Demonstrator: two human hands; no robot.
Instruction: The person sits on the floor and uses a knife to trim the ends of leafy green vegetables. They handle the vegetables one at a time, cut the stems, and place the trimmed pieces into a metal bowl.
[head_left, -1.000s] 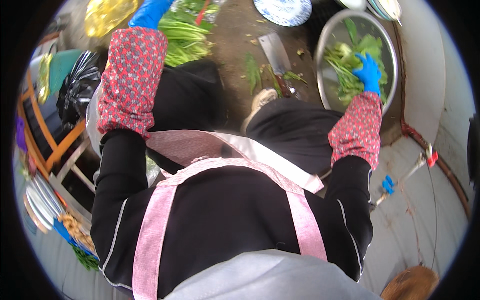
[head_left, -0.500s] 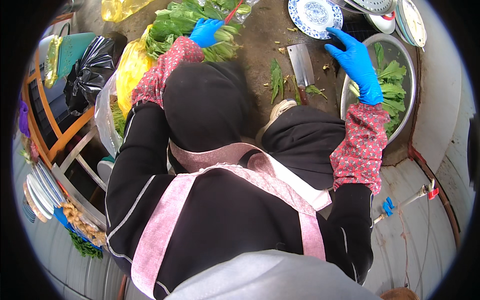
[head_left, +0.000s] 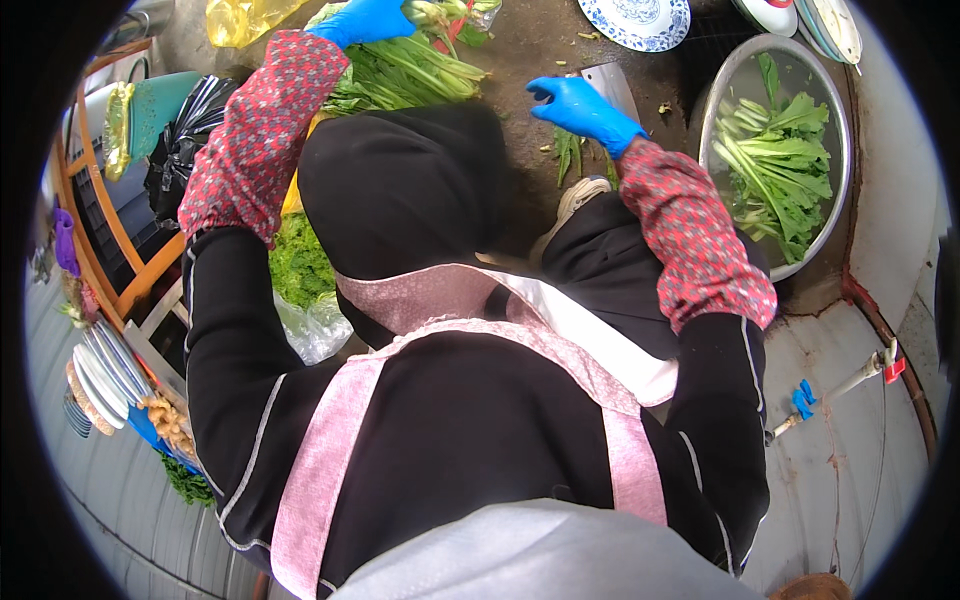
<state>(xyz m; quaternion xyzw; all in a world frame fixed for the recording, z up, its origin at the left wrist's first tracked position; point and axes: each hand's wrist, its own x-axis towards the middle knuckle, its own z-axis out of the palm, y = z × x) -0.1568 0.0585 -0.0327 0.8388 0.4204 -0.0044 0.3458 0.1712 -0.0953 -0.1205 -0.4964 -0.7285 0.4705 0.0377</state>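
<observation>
My gloved left hand (head_left: 362, 20) is at the upper edge over a pile of leafy greens (head_left: 415, 70). Its fingers look closed on a bunch of greens, whose pale stems stick out beside the fingertips; the picture's edge cuts off part of the hand. In a matching blue glove, my right hand (head_left: 585, 108) hovers over the ground between the pile and the basin. Its fingers are apart and slightly bent, with nothing in them. A cleaver (head_left: 615, 88) lies just behind it, handle hidden. Below the right fingers lie some loose leaves (head_left: 567, 152).
A metal basin (head_left: 846, 150) with greens in water stands on the right. Beyond the cleaver is a blue-and-white plate (head_left: 645, 28). Yellow plastic (head_left: 245, 22), a black bag (head_left: 178, 150) and a wooden frame (head_left: 150, 275) are at left; a bag of frilly greens (head_left: 303, 262) sits near my left arm.
My right hand has moved left from the basin rim to beside the cleaver, uncovering the greens in the basin. The left hand has shifted left and farther away over the pile.
</observation>
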